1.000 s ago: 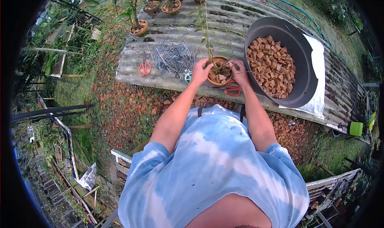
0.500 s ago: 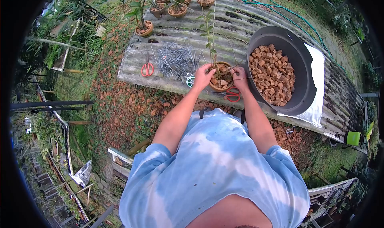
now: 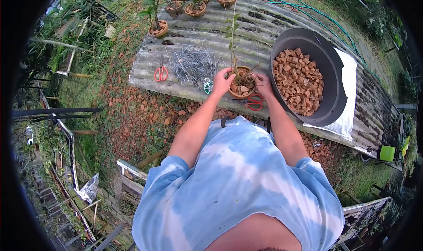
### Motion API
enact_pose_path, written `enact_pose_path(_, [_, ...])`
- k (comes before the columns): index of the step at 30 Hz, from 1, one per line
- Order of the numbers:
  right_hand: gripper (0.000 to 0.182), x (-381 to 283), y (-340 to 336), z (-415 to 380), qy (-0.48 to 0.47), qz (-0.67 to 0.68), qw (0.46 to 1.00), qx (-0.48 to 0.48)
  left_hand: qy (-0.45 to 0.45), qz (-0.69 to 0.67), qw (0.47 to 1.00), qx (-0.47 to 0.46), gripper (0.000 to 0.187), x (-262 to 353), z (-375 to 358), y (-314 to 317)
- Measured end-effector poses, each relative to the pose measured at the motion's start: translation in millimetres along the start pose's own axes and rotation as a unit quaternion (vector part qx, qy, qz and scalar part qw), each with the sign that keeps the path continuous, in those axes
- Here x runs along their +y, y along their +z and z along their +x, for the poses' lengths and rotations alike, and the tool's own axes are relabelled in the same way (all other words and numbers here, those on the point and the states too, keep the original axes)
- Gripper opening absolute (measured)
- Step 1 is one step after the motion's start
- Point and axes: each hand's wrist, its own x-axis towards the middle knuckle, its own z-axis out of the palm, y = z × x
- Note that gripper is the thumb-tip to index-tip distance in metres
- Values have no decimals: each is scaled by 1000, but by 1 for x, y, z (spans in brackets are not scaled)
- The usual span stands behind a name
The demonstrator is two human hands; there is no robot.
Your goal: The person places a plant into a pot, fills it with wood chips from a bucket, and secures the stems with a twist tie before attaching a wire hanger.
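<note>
A potted plant with a tall leafy stem [image 3: 233,44] stands in a clay pot [image 3: 240,94] holding brown chunks. My left hand [image 3: 222,81] is at the pot's left side, thumb and fingers closed around the plant's base at the rim. On the opposite side, the fingers of my right hand [image 3: 264,84] are pinched together at the right rim. A thin strand sticks out to the right from that hand; what exactly it pinches is too small to make out. Red-handled scissors [image 3: 254,102] lie just below the pot, and a green-and-white spool [image 3: 209,87] sits left of it.
A large dark tub [image 3: 331,105] of brown cubes stands on the right over a white sack [image 3: 350,114]. Left on the corrugated sheet [image 3: 143,72] lie a pile of grey strips [image 3: 191,66] and other red-handled scissors [image 3: 161,73]. Several potted plants [image 3: 195,9] line the back, near a green hose [image 3: 304,5].
The view has shifted slightly. Both hands stay at the pot; the leafy stem leans a little differently, and the thin strand at my right hand now reaches further right over the tub.
</note>
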Motion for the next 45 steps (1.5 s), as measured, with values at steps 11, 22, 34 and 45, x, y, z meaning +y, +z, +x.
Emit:
enact_pose_path(11, [37, 11, 5, -6, 23, 58, 998, 7, -9, -14, 1000, -25, 38, -14, -1, 4])
enact_pose_path(22, [40, 8, 2, -13, 37, 72, 997, 1, -46, -65, 992, -102, 54, -10, -26, -13])
enact_pose_path(34, [34, 23, 9, -8, 22, 56, 998, 35, 129, 297, 944, -54, 47, -11, -26, -14])
enact_pose_path(45, [54, 9, 7, 0, 101, -12, 994, 31, 107, 357, 920, -121, 33, 29, -15, -26])
